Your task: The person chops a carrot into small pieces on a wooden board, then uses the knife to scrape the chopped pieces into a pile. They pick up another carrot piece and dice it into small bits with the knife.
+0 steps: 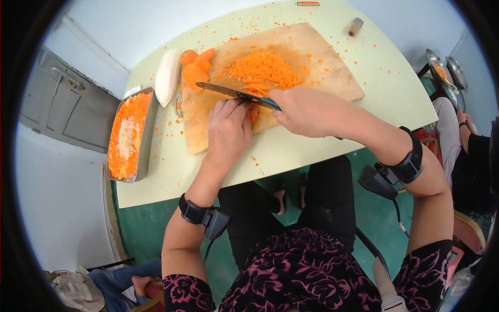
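Observation:
My right hand point(302, 112) is closed around the teal handle of a kitchen knife point(224, 91), whose dark blade points left across the wooden cutting board point(200, 125). Under the blade lie carrot strips point(255, 87). My left hand point(228, 126) rests on the board just below the blade, fingers bent and pressed together over carrot pieces point(253, 112) that it partly hides. Beyond the knife is a heap of finely diced carrot point(265, 67). Larger carrot slabs point(193, 74) and a carrot end point(188, 56) sit at the board's left edge.
A peeled white radish point(167, 78) lies left of the board. Beside it stands a metal tray point(148, 132) filled with diced carrot and a pale heap. A small brown block point(355, 27) is at the far right. Other people sit at both sides.

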Available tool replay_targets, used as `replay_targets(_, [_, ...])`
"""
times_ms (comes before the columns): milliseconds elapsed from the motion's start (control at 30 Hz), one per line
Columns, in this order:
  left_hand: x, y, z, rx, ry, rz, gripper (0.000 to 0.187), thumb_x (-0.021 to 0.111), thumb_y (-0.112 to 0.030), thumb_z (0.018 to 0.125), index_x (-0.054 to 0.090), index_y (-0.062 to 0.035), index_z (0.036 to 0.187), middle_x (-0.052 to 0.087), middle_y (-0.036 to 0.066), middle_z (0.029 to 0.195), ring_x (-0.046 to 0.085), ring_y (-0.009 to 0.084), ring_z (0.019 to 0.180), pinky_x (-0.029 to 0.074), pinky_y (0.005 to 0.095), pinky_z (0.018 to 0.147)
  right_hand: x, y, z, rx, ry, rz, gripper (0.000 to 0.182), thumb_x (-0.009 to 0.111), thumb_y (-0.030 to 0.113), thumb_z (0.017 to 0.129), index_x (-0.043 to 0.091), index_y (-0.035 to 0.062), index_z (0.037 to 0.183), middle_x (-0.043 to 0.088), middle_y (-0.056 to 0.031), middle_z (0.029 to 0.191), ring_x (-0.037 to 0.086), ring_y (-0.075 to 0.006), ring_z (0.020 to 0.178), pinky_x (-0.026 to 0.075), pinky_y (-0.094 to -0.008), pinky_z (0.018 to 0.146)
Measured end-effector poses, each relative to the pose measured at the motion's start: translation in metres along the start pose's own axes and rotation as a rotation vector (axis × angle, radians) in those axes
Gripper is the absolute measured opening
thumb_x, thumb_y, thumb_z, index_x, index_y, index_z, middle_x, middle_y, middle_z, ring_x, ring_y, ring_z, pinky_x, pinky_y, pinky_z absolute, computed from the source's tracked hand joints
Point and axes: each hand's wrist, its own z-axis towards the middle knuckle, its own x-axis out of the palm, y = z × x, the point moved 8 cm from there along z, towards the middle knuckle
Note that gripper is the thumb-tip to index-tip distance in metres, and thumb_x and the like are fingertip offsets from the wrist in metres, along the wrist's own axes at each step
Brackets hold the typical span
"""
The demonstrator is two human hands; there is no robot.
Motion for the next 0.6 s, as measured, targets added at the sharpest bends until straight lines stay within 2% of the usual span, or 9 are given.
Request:
replay_targets(33, [0.000,0.000,0.001,-0.001,0.000,0.005,0.018,0.060,0.001,0.071,0.066,0.0016,0.087,0.062,0.010,0.088,0.056,0.0280,0.081,0.045,0.0362,0.072,-0.001,0.002,0.002,0.009,0.024,0.003,0.019,0.047,0.018,0.089,0.049,-0.0008,0.091,0.059,-0.0216,0.071,0.059,-0.0378,0.066,0.046,-0.0474,0.063])
replay_targets(133, [-0.003,-0.002,0.001,0.012,-0.021,0.007,0.017,0.060,0.000,0.072,0.066,0.0006,0.088,0.063,0.010,0.088,0.056,0.0274,0.081,0.045,0.0363,0.071,-0.005,0.003,-0.001,0.231,0.176,0.109,0.018,0.044,0.016,0.089,0.050,-0.0012,0.092,0.060,-0.0214,0.072,0.061,-0.0365,0.066,0.047,-0.0467,0.065])
replay_targets(233, [-0.002,-0.003,0.002,0.006,-0.001,0.028,0.016,0.061,-0.001,0.072,0.066,-0.0001,0.087,0.063,0.010,0.087,0.056,0.0271,0.082,0.045,0.0362,0.071,0.002,0.007,0.007,0.078,0.077,-0.018,0.019,0.043,0.015,0.089,0.050,-0.0020,0.091,0.060,-0.0203,0.071,0.062,-0.0345,0.062,0.050,-0.0441,0.057])
replay_targets(333, [0.005,0.001,0.000,-0.027,0.076,0.096,0.015,0.061,-0.002,0.073,0.066,-0.0009,0.087,0.062,0.010,0.087,0.056,0.0272,0.083,0.045,0.0362,0.072,0.012,0.016,0.026,-0.155,-0.198,-0.155,0.019,0.041,0.014,0.088,0.049,-0.0028,0.090,0.059,-0.0186,0.068,0.061,-0.0314,0.055,0.050,-0.0401,0.046])
replay_targets(433, [-0.001,-0.002,-0.001,0.031,-0.033,0.017,0.014,0.062,-0.001,0.073,0.066,-0.0010,0.086,0.062,0.011,0.087,0.055,0.0281,0.081,0.045,0.0369,0.071,0.010,0.009,0.021,0.166,0.126,0.043,0.019,0.040,0.014,0.088,0.047,-0.0032,0.089,0.058,-0.0171,0.066,0.059,-0.0260,0.049,0.049,-0.0357,0.040])
replay_targets(533, [-0.010,-0.005,-0.001,0.030,-0.136,-0.049,0.009,0.062,0.001,0.073,0.065,0.0019,0.082,0.059,0.013,0.083,0.054,0.0305,0.080,0.046,0.0376,0.072,-0.003,0.001,0.007,0.248,0.199,0.227,0.018,0.040,0.007,0.083,0.050,-0.0074,0.086,0.057,-0.0145,0.067,0.058,-0.0232,0.050,0.051,-0.0364,0.043])
replay_targets(600, [-0.009,0.001,-0.005,-0.018,-0.122,-0.060,0.010,0.062,0.001,0.072,0.064,0.0013,0.082,0.058,0.013,0.085,0.053,0.0305,0.080,0.045,0.0376,0.072,0.000,-0.009,0.005,0.252,0.162,0.320,0.019,0.040,0.015,0.088,0.047,-0.0035,0.089,0.051,-0.0111,0.062,0.056,-0.0204,0.047,0.050,-0.0348,0.042])
